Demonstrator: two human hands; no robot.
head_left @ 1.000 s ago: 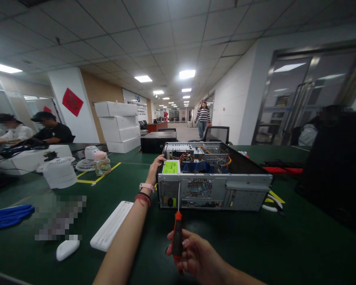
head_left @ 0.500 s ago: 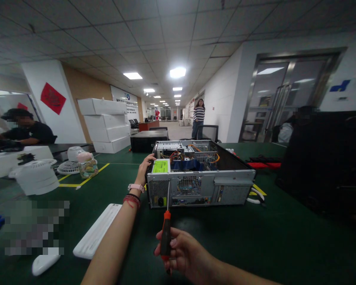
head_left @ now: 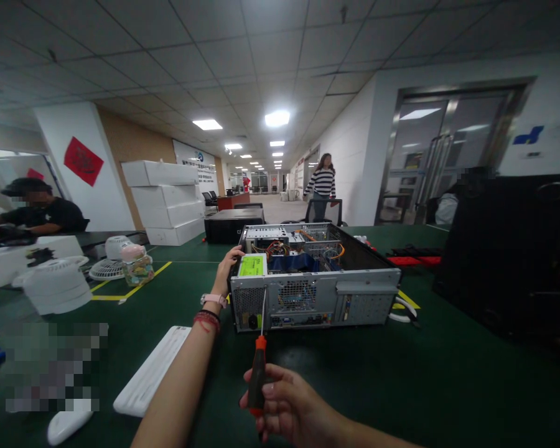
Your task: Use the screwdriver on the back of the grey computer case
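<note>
An open grey computer case (head_left: 315, 302) lies on the green table (head_left: 401, 386) in front of me, its wiring and a green-labelled power supply (head_left: 252, 266) showing. My left hand (head_left: 227, 269) rests on the case's upper left edge, fingers curled over it. My right hand (head_left: 284, 407) is closed round the orange-and-black handle of a screwdriver (head_left: 258, 367). The screwdriver's shaft points up at the case's rear panel, near the power socket.
A white keyboard (head_left: 152, 370) and white mouse (head_left: 68, 423) lie at the left. Small white fans (head_left: 58, 283) and a jar (head_left: 137, 264) stand further left. White boxes (head_left: 165, 202) are stacked behind. A seated person (head_left: 42, 208) works at left; another person (head_left: 322, 183) stands beyond the case. Pliers (head_left: 404, 308) lie right of the case.
The view has shifted slightly, then steadied. My hands and the screwdriver keep their places against the case. The striped-shirt person in the corridor has come closer.
</note>
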